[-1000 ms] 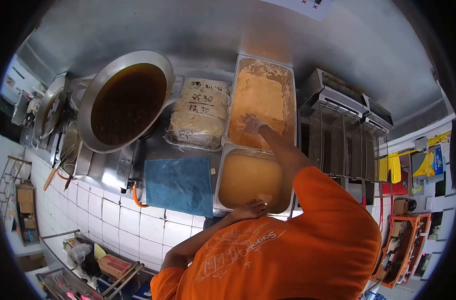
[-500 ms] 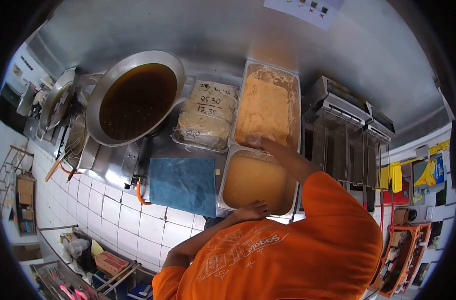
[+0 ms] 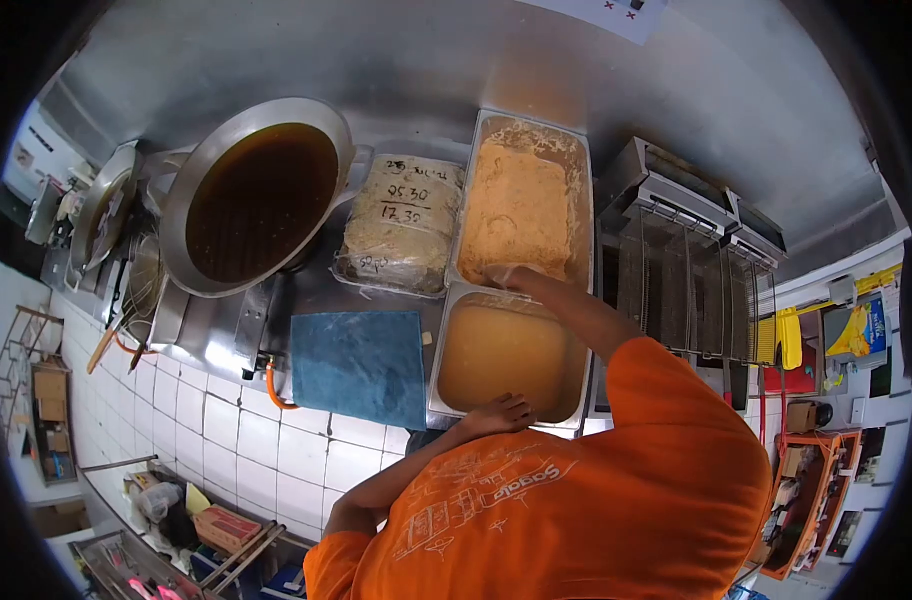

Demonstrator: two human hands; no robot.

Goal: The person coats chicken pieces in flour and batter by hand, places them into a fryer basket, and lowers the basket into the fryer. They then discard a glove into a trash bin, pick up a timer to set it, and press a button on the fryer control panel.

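My right hand [image 3: 510, 278], seemingly in a clear glove, reaches into the near end of a metal tray of orange-tan powder [image 3: 517, 205]; its fingertips are hidden. Just in front of that tray is a second metal tray of cloudy tan liquid [image 3: 503, 352]. Over the near rim of the liquid tray rests my left hand [image 3: 508, 411], its fingers loosely bent and apart, with nothing visible in them. A wrapped bag with handwriting [image 3: 400, 222] lies left of the powder. Below the bag a blue cloth [image 3: 359, 366] is spread flat.
A large pan of dark oil [image 3: 263, 203] stands on the stove at the left. Wire fryer baskets [image 3: 691, 285] are at the right. A whisk [image 3: 142, 280] and a wooden handle lie at the far left. A metal wall [image 3: 416, 60] rises behind the counter.
The view has shifted a little, so the trays and pan appear slightly left and higher. My right hand has moved slightly left along the powder's near end. My left hand stays at the rim.
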